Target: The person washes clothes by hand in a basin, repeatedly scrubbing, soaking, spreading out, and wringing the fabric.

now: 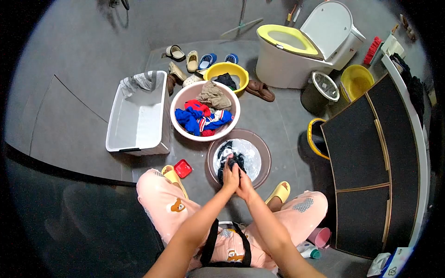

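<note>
Both my hands are together over a brown basin (266,162) that holds sudsy water (251,160) and dark wet cloth (225,150). My left hand (230,177) and my right hand (244,184) press a bunch of the black cloth between them, near the basin's front side. Fingers of both hands are wrapped round it, and part of the cloth hangs down into the suds. Just behind stands a pink basin (178,99) with a blue and red garment (197,118) and a beige cloth (213,96) in it.
A white tub (113,120) stands at the left, near a red dish (183,168). Behind are a yellow basin (241,72), several shoes (192,61) and a toilet (282,65). Right are a bin (316,95), a yellow bucket (357,81), a yellow-rimmed bucket (311,136) and a black cabinet (357,153).
</note>
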The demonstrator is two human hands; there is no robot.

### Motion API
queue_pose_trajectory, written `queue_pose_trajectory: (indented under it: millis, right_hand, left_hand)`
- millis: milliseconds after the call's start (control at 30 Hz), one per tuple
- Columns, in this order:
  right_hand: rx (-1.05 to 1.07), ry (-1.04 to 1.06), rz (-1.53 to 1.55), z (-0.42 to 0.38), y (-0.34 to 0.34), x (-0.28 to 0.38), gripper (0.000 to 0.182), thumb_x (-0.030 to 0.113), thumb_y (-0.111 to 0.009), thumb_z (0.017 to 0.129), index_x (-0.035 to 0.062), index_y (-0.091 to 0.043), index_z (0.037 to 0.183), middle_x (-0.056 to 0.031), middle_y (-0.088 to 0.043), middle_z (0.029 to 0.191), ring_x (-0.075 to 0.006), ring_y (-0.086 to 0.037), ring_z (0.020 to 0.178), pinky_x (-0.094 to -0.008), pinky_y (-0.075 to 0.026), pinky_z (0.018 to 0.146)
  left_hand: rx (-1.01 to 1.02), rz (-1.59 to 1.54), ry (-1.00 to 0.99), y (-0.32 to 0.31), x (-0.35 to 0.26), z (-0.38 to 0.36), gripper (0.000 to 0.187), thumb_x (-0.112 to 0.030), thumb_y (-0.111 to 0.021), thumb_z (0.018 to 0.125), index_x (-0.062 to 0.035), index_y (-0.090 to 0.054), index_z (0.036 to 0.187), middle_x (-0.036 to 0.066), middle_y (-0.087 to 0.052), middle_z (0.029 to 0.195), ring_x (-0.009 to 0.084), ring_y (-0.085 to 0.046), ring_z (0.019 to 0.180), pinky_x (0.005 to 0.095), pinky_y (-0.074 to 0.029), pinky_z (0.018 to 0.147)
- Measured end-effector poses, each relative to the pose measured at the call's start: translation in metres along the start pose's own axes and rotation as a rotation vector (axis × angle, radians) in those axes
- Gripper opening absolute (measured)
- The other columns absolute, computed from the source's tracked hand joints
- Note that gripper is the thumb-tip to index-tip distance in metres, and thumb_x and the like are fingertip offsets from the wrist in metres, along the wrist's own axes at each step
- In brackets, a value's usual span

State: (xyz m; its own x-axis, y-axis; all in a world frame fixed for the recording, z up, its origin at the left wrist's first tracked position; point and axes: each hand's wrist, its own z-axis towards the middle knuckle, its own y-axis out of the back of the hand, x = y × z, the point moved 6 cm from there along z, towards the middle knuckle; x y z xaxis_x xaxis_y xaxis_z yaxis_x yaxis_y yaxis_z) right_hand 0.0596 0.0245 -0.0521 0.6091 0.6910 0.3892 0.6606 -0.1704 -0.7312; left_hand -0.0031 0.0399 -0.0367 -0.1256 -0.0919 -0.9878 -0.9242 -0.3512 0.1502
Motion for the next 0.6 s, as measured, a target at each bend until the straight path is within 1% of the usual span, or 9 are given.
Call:
queue_pose_trajectory:
  millis: [133,200,267,300,333,433,467,500,600]
  right_hand:
    - [-0.093,0.075,-0.141,-0.024,-0.018,0.001,0.035,0.029,-0.043,0.088,0.0065,-0.048,0.115,-0.0048,-0.052,0.111,-0.0167,-0.049,0.100,-0.0301,-0.036,0.089]
    - [-0.104,0.110,-0.195,-0.020,-0.010,-0.003,0.037,0.030,-0.044,0.087,0.0063,-0.047,0.115,-0.0044,-0.052,0.111,-0.0165,-0.049,0.100,-0.0302,-0.036,0.088]
    - [-0.103,0.068,-0.121,-0.019,-0.005,-0.004,0.040,0.038,-0.047,0.084,0.0067,-0.050,0.108,-0.0056,-0.055,0.103,-0.0176,-0.052,0.093,-0.0310,-0.040,0.083]
    - [-0.061,0.039,-0.050,-0.016,-0.002,-0.001,0.041,0.041,-0.048,0.083,0.0071,-0.051,0.105,-0.0059,-0.056,0.100,-0.0179,-0.052,0.091,-0.0313,-0.041,0.081]
    - [-0.018,0.010,0.019,-0.012,0.003,0.004,0.042,0.043,-0.049,0.082,0.0076,-0.052,0.103,-0.0063,-0.056,0.097,-0.0183,-0.053,0.089,-0.0316,-0.042,0.079]
    - [-0.110,-0.025,0.070,-0.017,0.001,0.033,0.038,0.046,-0.052,0.078,0.0089,-0.059,0.087,-0.0080,-0.060,0.078,-0.0228,-0.057,0.070,-0.0356,-0.046,0.072]
    - [-0.099,0.002,0.075,-0.018,-0.003,0.037,0.039,0.044,-0.052,0.078,0.0081,-0.059,0.090,-0.0084,-0.060,0.081,-0.0231,-0.057,0.072,-0.0355,-0.046,0.073]
    - [-0.089,0.028,0.080,-0.020,-0.006,0.041,0.039,0.043,-0.052,0.078,0.0074,-0.059,0.093,-0.0088,-0.061,0.084,-0.0234,-0.058,0.073,-0.0353,-0.046,0.074]
    - [0.118,0.031,0.325,0.055,0.091,0.004,0.042,0.042,-0.052,0.078,0.0070,-0.057,0.100,-0.0103,-0.061,0.094,-0.0234,-0.058,0.084,-0.0350,-0.044,0.081]
  left_hand:
    - [-0.031,-0.373,0.098,0.000,0.030,0.024,0.047,-0.028,-0.035,0.085,0.0032,-0.042,0.118,0.018,-0.050,0.112,0.0257,-0.047,0.102,0.0307,-0.033,0.089]
    - [0.004,-0.247,0.511,0.002,0.043,0.018,0.050,-0.032,-0.034,0.081,0.0074,-0.048,0.108,0.027,-0.051,0.107,0.0378,-0.048,0.101,0.0363,-0.034,0.088]
    - [0.031,-0.079,0.526,-0.014,0.073,0.016,0.052,-0.034,-0.033,0.080,0.0105,-0.052,0.097,0.030,-0.054,0.095,0.0414,-0.051,0.091,0.0402,-0.036,0.082]
    - [0.090,0.130,0.421,-0.007,0.009,0.002,0.051,-0.033,-0.032,0.079,0.0115,-0.052,0.094,0.031,-0.054,0.090,0.0427,-0.051,0.088,0.0422,-0.036,0.081]
    - [0.161,0.291,0.256,-0.019,0.010,-0.007,0.048,-0.029,-0.032,0.079,0.0107,-0.050,0.099,0.030,-0.053,0.095,0.0428,-0.048,0.094,0.0416,-0.034,0.085]
    - [0.230,0.137,0.214,-0.033,-0.009,-0.040,0.045,-0.031,-0.035,0.078,0.0043,-0.049,0.103,0.030,-0.049,0.104,0.0419,-0.047,0.097,0.0425,-0.035,0.082]
    - [0.254,0.087,0.197,-0.033,-0.019,-0.046,0.045,-0.032,-0.036,0.078,0.0022,-0.049,0.104,0.030,-0.048,0.107,0.0417,-0.046,0.097,0.0428,-0.036,0.081]
    - [0.389,0.049,0.205,-0.033,-0.029,-0.048,0.049,-0.025,-0.036,0.078,0.0070,-0.040,0.116,0.027,-0.040,0.118,0.0406,-0.035,0.112,0.0412,-0.026,0.096]
    - [0.301,0.309,-0.213,-0.034,-0.022,-0.044,0.055,-0.029,-0.039,0.079,0.0038,-0.035,0.122,0.021,-0.031,0.130,0.0363,-0.025,0.121,0.0453,-0.021,0.098]
